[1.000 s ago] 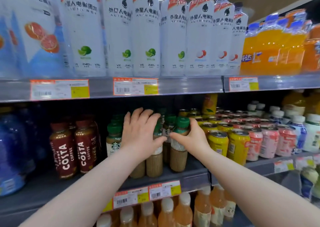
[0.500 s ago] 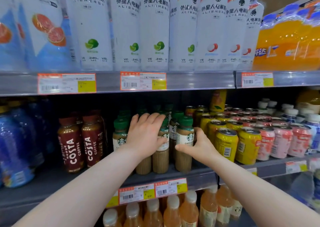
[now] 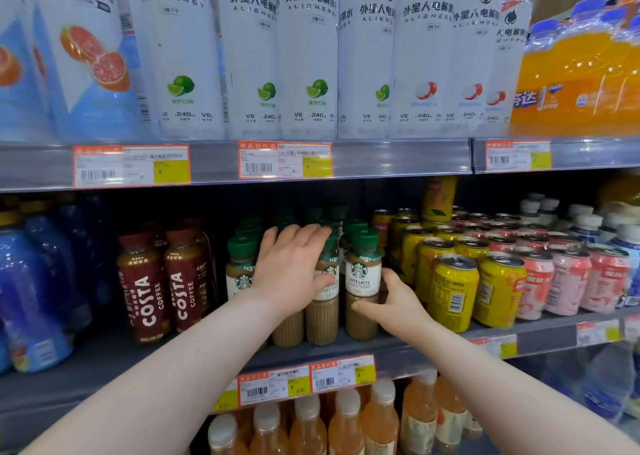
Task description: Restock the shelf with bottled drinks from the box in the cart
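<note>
Several green-capped Starbucks coffee bottles stand in rows on the middle shelf [image 3: 104, 361]. My left hand [image 3: 291, 274] lies over the front bottles, fingers spread across their caps and thumb curled round the middle front bottle [image 3: 323, 312]. My right hand [image 3: 391, 304] grips the lower part of the rightmost front Caffe Latte bottle [image 3: 362, 274], thumb in front and fingers behind. All bottles stand upright on the shelf. The cart and box are out of view.
Two Costa coffee bottles [image 3: 166, 281] stand left of the Starbucks rows, blue bottles [image 3: 34, 288] further left. Yellow cans [image 3: 453, 288] and pink cans [image 3: 568, 281] crowd the right. Tall white bottles [image 3: 304, 56] fill the shelf above; orange bottles [image 3: 346, 423] sit below.
Both hands slid lower on the front bottles. My right hand dropped from the bottle's neck to its lower body, exposing the label. The view moved closer.
</note>
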